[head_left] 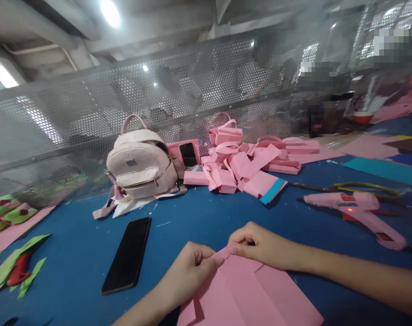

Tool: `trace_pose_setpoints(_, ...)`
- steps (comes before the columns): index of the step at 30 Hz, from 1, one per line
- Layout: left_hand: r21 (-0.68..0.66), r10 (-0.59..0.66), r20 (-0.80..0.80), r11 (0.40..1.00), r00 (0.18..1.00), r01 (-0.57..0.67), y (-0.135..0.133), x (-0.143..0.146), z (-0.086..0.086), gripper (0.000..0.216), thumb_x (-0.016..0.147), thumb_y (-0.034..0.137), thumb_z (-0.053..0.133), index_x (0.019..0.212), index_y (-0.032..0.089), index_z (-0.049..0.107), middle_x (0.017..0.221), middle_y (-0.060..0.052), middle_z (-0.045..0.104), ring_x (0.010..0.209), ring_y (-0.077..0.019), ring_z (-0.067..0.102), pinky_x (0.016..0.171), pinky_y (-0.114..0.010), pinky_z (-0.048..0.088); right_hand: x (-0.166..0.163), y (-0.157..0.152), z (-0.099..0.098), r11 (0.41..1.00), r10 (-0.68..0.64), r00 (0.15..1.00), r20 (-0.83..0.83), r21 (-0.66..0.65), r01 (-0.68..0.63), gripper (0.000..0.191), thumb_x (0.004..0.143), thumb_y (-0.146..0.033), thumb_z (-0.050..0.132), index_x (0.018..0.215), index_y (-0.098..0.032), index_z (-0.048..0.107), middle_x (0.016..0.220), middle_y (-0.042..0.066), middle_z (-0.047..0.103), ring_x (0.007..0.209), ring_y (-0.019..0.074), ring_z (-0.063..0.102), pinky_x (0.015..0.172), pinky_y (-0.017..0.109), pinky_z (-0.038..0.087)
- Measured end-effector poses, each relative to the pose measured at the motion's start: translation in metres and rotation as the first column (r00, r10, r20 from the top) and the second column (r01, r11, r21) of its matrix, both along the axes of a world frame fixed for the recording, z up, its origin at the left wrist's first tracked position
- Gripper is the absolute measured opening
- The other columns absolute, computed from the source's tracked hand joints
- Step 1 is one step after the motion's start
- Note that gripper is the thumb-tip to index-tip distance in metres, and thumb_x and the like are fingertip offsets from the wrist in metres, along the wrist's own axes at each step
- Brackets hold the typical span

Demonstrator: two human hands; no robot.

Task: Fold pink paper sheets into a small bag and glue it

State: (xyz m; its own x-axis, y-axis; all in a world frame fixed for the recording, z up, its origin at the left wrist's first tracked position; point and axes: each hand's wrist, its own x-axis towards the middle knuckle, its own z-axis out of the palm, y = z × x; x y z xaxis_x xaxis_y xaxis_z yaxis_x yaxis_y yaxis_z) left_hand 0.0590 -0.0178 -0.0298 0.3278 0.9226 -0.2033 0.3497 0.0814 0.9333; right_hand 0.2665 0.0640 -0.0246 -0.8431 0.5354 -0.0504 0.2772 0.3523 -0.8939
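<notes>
A folded pink paper sheet (250, 294) lies on the blue table (77, 244) right in front of me. My left hand (189, 271) pinches its top edge with thumb and fingers closed. My right hand (260, 244) grips the same top fold just to the right, fingers curled shut. Both hands meet at the paper's upper corner.
A black phone (127, 256) lies left of my hands. Behind it stand a pale pink backpack (141, 165) and a pile of folded pink paper bags (246, 163). A pink glue gun (358, 213) and scissors (355, 186) lie at right. Green and red paper scraps (12, 267) sit at left.
</notes>
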Motion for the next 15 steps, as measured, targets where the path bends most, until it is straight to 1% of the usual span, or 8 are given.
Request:
trace_pose_setpoints(2, 0.04, -0.003, -0.023, 0.999, 1.0, 0.004, -0.002, 0.003, 0.0, 0.055, 0.088, 0.057, 0.051, 0.055, 0.02, 0.028, 0.053, 0.007, 0.02, 0.05, -0.0069, 0.016, 0.047, -0.027, 0.012, -0.001, -0.002, 0.001, 1.0, 0.02, 1.0, 0.007, 0.022, -0.02, 0.035, 0.09, -0.04, 0.051, 0.067, -0.015, 0.056, 0.063, -0.004, 0.041, 0.06, 0.0096, 0.034, 0.054, 0.023, 0.025)
trace_pose_setpoints(4, 0.076, -0.001, -0.046, 0.997, 0.999, 0.005, -0.004, 0.006, 0.002, 0.053, 0.09, 0.051, 0.05, 0.054, 0.02, 0.026, 0.053, 0.007, 0.02, 0.05, -0.0071, 0.016, 0.048, -0.027, 0.012, -0.002, -0.004, 0.001, 0.998, 0.02, 1.0, 0.016, 0.066, -0.021, 0.033, 0.089, -0.036, 0.051, 0.064, -0.016, 0.054, 0.061, -0.004, 0.041, 0.06, 0.0097, 0.035, 0.055, 0.024, 0.026)
trace_pose_setpoints(6, 0.11, 0.005, -0.07, 0.994, 0.998, 0.002, -0.005, 0.008, 0.003, 0.051, 0.091, 0.045, 0.05, 0.054, 0.02, 0.025, 0.054, 0.007, 0.019, 0.05, -0.0074, 0.016, 0.048, -0.028, 0.012, -0.003, -0.007, 0.001, 0.994, -0.013, 1.0, 0.027, 0.109, 0.01, 0.033, 0.088, -0.032, 0.051, 0.059, -0.016, 0.05, 0.058, -0.005, 0.038, 0.058, 0.0096, 0.034, 0.054, 0.024, 0.025)
trace_pose_setpoints(9, 0.171, 0.026, -0.12, 0.985, 0.992, -0.005, -0.007, 0.01, 0.004, 0.049, 0.091, 0.037, 0.049, 0.053, 0.02, 0.022, 0.054, 0.006, 0.016, 0.051, -0.0079, 0.016, 0.05, -0.029, 0.012, -0.005, -0.011, 0.001, 0.987, -0.052, 0.998, 0.033, 0.151, 0.046, 0.035, 0.087, -0.031, 0.052, 0.055, -0.016, 0.047, 0.056, -0.005, 0.035, 0.056, 0.0093, 0.032, 0.052, 0.025, 0.023)
trace_pose_setpoints(12, 0.181, 0.042, -0.124, 0.983, 0.991, -0.019, -0.008, 0.01, 0.003, 0.05, 0.09, 0.037, 0.049, 0.053, 0.02, 0.021, 0.055, 0.006, 0.015, 0.051, -0.0081, 0.015, 0.05, -0.029, 0.011, -0.005, -0.014, 0.002, 0.983, -0.034, 0.999, 0.015, 0.178, 0.031, 0.032, 0.088, -0.031, 0.051, 0.06, -0.016, 0.055, 0.058, -0.004, 0.042, 0.058, 0.0097, 0.035, 0.054, 0.024, 0.025)
trace_pose_setpoints(14, 0.168, 0.051, -0.1, 0.985, 0.994, -0.034, -0.009, 0.008, 0.001, 0.05, 0.09, 0.041, 0.049, 0.054, 0.02, 0.022, 0.056, 0.006, 0.016, 0.052, -0.0081, 0.016, 0.05, -0.028, 0.012, -0.003, -0.013, 0.002, 0.991, -0.019, 1.0, 0.0, 0.133, 0.019, 0.028, 0.09, -0.034, 0.052, 0.072, -0.016, 0.064, 0.061, -0.004, 0.046, 0.059, 0.0101, 0.037, 0.054, 0.024, 0.026)
trace_pose_setpoints(15, 0.164, 0.059, -0.092, 0.986, 0.994, -0.044, -0.01, 0.006, 0.0, 0.05, 0.09, 0.043, 0.049, 0.054, 0.02, 0.023, 0.056, 0.006, 0.017, 0.053, -0.0082, 0.016, 0.05, -0.028, 0.012, -0.002, -0.012, 0.002, 0.995, -0.018, 1.0, -0.01, 0.094, 0.019, 0.028, 0.09, -0.037, 0.052, 0.077, -0.016, 0.065, 0.062, -0.004, 0.046, 0.058, 0.0101, 0.036, 0.053, 0.024, 0.025)
